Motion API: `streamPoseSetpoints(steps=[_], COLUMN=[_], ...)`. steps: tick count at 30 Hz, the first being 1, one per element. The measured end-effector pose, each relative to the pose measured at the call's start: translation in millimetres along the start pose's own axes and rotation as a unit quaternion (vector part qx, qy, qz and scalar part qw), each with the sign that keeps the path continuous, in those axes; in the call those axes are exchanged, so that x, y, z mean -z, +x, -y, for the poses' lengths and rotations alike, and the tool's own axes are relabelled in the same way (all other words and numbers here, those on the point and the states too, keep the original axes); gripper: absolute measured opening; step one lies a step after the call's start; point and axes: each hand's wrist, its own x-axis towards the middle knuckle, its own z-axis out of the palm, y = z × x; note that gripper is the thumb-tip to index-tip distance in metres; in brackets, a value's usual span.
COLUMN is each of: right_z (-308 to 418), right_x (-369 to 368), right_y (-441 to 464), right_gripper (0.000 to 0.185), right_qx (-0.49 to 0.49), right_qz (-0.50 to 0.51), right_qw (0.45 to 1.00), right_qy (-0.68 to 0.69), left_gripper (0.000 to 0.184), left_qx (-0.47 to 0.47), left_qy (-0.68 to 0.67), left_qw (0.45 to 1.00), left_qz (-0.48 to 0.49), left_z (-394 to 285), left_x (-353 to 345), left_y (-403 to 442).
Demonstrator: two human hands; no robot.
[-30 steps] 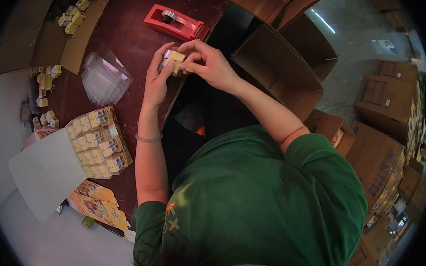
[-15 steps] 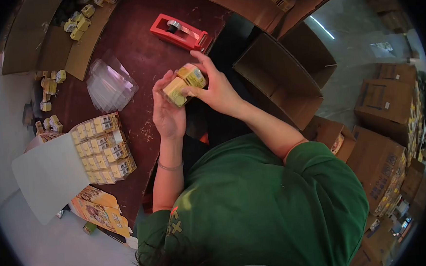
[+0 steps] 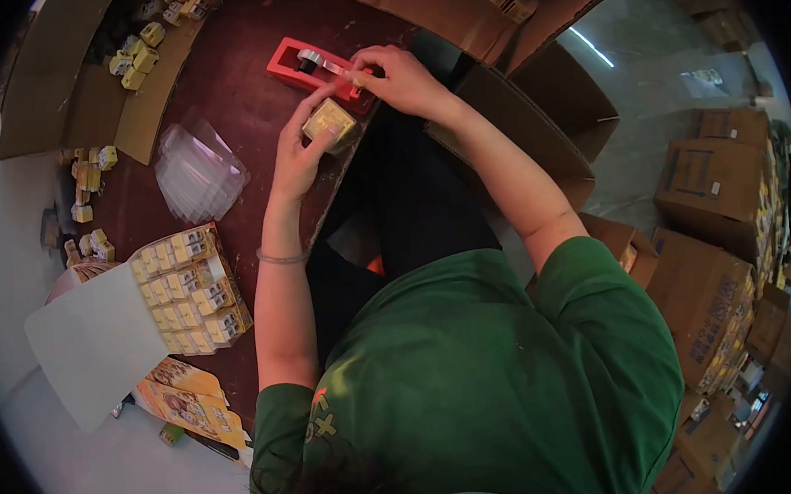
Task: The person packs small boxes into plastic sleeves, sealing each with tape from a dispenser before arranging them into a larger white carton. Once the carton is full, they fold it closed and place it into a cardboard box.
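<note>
My left hand (image 3: 292,155) is closed around a small yellow box (image 3: 330,121), thumb on its near side and fingers along the far side. It is held over the table edge, just in front of the red tape dispenser (image 3: 283,64). At the dispenser's cutting end, my right hand (image 3: 405,83) pinches the end of the clear tape (image 3: 337,68), which runs back to the roll. Part of the dispenser's front is hidden behind my right fingers.
Clear plastic sleeves (image 3: 199,173) lie fanned on the dark red table (image 3: 252,120). A display carton (image 3: 190,291) with rows of small boxes stands at left. An open cardboard box (image 3: 533,130) is at my right. Loose yellow boxes (image 3: 138,59) lie in a carton at upper left.
My right hand has left the yellow box and moved up to the tape dispenser, taking hold of the tape. My left hand has kept the box and shifted slightly toward the dispenser.
</note>
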Motion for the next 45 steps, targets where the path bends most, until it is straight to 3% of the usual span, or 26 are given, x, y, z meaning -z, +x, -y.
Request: streamPoseSetpoints(steps=[2,6,9,10,13,16,22,25,26,29,32,33,35,38,39,41,43,45], right_z=[-9,33,39,20,-17,-25,-9,-24,-22,51,71,74,74,63,57,44,55,60], right_x=[-8,1,8,-2,-15,-15,-7,-26,-33,-42,-69,-72,-72,-78,-83,-99,-93,-92], right_y=[-1,-25,-40,-41,-40,-36,-39,-61,-68,-72,-66,-65,-62,-65,-66,-81,-94,-102], right_gripper=[0.024,0.013,0.016,0.019,0.019,0.018,0.016,0.015,0.011,0.013,0.024,0.035,0.041,0.050,0.053,0.060,0.064,0.065], right_qx=[0.099,0.052,-0.121,-0.119,-0.167,-0.142,-0.137,-0.168,-0.170,-0.073,-0.029,-0.043,-0.054,-0.108,-0.126,0.016,0.183,0.277], right_qz=[-0.077,-0.159,-0.060,-0.069,-0.024,-0.020,-0.025,-0.013,-0.003,0.051,0.044,0.009,0.012,0.040,0.055,-0.048,-0.043,-0.009], right_qw=[0.992,0.985,0.985,0.969,0.934,0.950,0.987,0.977,0.948,0.895,0.952,0.954,0.962,0.973,0.976,0.998,0.979,0.955], right_qy=[-0.007,-0.052,0.104,0.207,0.314,0.279,0.082,0.131,0.270,0.436,0.303,0.296,0.268,0.199,0.171,0.023,-0.079,-0.104], left_gripper=[0.051,0.053,0.053,0.053,0.051,0.048,0.045,0.046,0.046,0.044,0.042,0.041,0.038,0.038,0.039,0.037,0.032,0.035], left_qx=[0.024,0.050,0.053,0.054,0.047,0.034,0.053,0.065,0.065,0.089,0.082,0.081,0.069,0.053,0.045,0.071,0.103,0.235], left_qy=[-0.026,-0.008,-0.007,-0.006,-0.012,-0.023,-0.034,-0.056,-0.066,-0.101,-0.137,-0.154,-0.196,-0.041,-0.080,-0.160,-0.307,-0.453], left_qw=[0.999,0.998,0.999,0.998,0.999,0.999,0.994,0.990,0.989,0.984,0.981,0.979,0.971,0.989,0.985,0.963,0.904,0.827], left_qz=[0.016,0.025,0.011,0.016,0.013,-0.025,-0.084,-0.108,-0.114,-0.116,-0.112,-0.110,-0.118,-0.130,-0.148,-0.207,-0.280,-0.235], left_z=[2,3,-2,0,5,4,1,-3,-2,6,3,2,2,5,6,6,24,9], left_x=[2,6,2,3,3,-4,0,15,19,18,21,21,20,18,18,19,32,33], left_y=[5,5,5,5,6,1,-20,-30,-34,-54,-52,-53,-54,-55,-52,-52,-60,-85])
